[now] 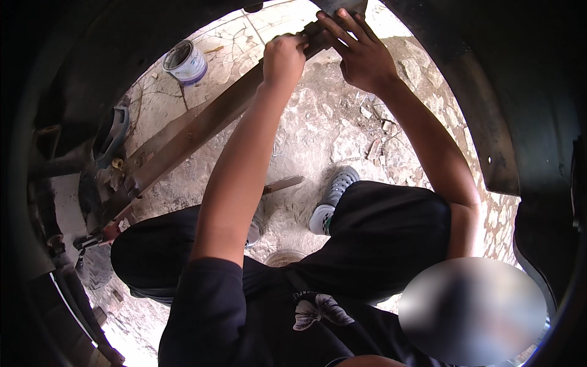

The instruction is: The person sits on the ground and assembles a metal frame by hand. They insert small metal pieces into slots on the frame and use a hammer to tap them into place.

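A long brown metal bar (205,125) slants from the dark mechanical parts at the left to the top of the head view. My left hand (284,60) is closed on its upper end, the knuckles up and the fingertips partly hidden. Just right of it, my right hand (365,60) lies with fingers stretched and apart over the same end, touching dark metal by a grey panel piece. What lies beneath its palm is hidden. On the ground below the hands rests a pointed, flat blade-like tool (284,185).
Dark curved panels (489,122) ring the view. A white-and-purple paint can (184,63) stands on cracked tiles at the upper left. Rubble (382,137) lies on the rough ground. My grey shoe (339,186) is below the hands. A blurred oval covers the lower right.
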`<move>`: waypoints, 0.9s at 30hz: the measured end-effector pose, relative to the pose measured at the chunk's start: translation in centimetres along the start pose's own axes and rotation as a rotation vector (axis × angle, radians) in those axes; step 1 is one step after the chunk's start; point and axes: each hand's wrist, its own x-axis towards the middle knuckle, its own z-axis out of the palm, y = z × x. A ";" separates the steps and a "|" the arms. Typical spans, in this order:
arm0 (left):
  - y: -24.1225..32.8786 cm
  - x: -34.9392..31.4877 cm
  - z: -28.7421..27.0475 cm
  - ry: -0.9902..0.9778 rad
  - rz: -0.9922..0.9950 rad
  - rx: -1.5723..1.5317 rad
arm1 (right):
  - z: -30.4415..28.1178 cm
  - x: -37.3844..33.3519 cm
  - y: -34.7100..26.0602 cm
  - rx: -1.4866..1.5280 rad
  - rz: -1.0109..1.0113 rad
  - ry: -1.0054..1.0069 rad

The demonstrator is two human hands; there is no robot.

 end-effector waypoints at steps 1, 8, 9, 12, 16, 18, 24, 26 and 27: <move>-0.1 0.3 0.0 -0.006 0.003 0.000 | 0.0 0.1 0.1 0.004 -0.012 0.014; 0.5 -3.5 -1.1 -0.061 0.048 -0.028 | 0.4 -0.5 0.5 0.083 -0.005 0.105; 0.6 -3.2 -1.1 -0.063 0.049 -0.016 | 0.4 -0.3 0.4 0.082 -0.012 0.104; -0.2 -0.7 -0.6 -0.053 0.074 -0.001 | 0.6 -0.1 -0.1 0.085 0.016 0.110; 0.7 0.3 -0.3 -0.114 -0.021 0.019 | 0.4 -0.2 0.0 0.101 0.019 0.080; 1.4 -1.7 -0.9 -0.171 -0.067 0.016 | 0.6 -0.5 0.4 0.098 0.012 0.071; 1.2 -1.2 -0.6 -0.052 -0.039 0.003 | 0.9 -0.1 0.0 0.109 0.032 0.112; 0.0 0.9 -0.3 -0.062 -0.084 0.052 | 0.5 0.3 -0.3 0.103 0.033 0.093; -0.1 0.9 -0.2 -0.039 -0.078 0.036 | 0.5 0.1 -0.4 0.104 0.040 0.076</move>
